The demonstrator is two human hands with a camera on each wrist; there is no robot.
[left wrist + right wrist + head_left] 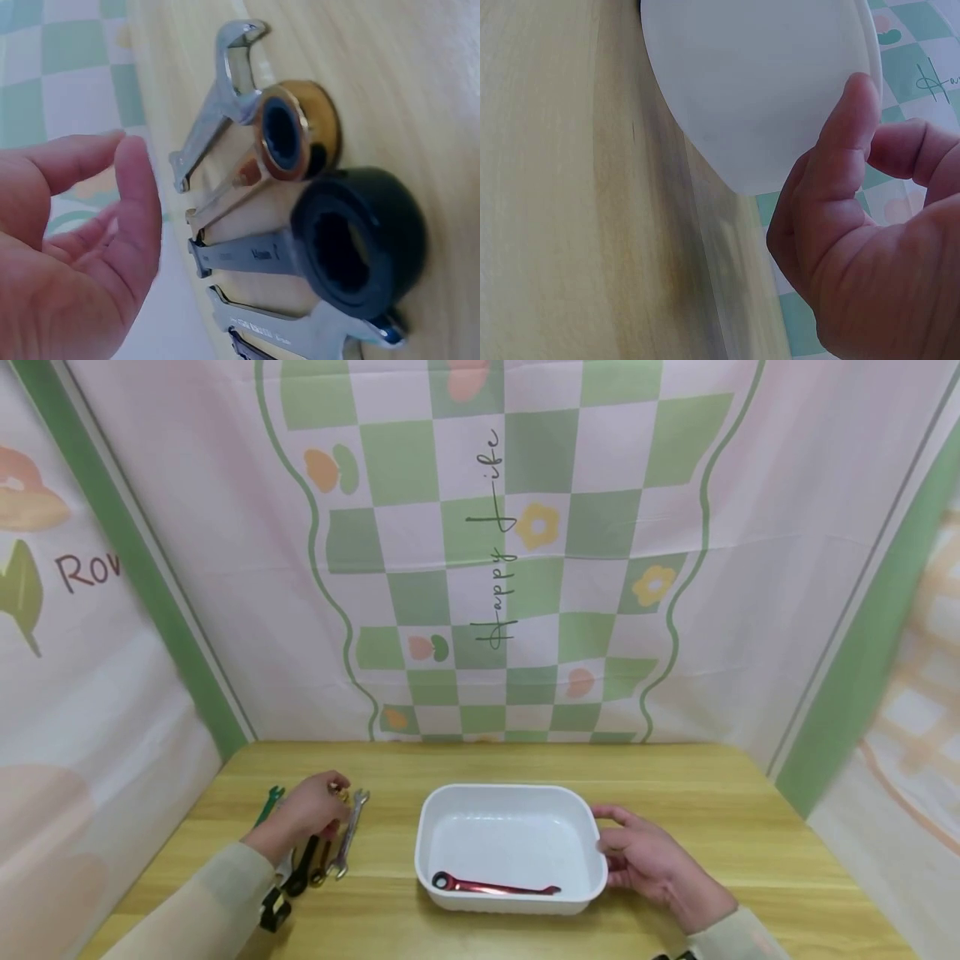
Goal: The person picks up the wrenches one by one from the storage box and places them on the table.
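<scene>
My left hand (pixel 307 810) hovers over a row of wrenches, fingers loosely bent, thumb and fingertips close together with nothing between them. Beneath and beside it lie a silver open-end wrench (pixel 206 120), a gold ratchet wrench (pixel 289 131), a black ratchet wrench (pixel 356 240) and another silver wrench (pixel 277 326). A green wrench (pixel 268 804) shows left of the hand. At the right end of a white dish (pixel 510 789), my right hand (pixel 648 860) grips the rim with thumb and fingers. Inside the dish, along its near side, lies a red ratchet wrench (pixel 495 887).
Everything rests on a wooden table (pixel 390 927). Behind it hangs a checked fabric curtain (pixel 465 585), with more printed curtains at both sides. Bare wood separates the wrench row from the dish.
</scene>
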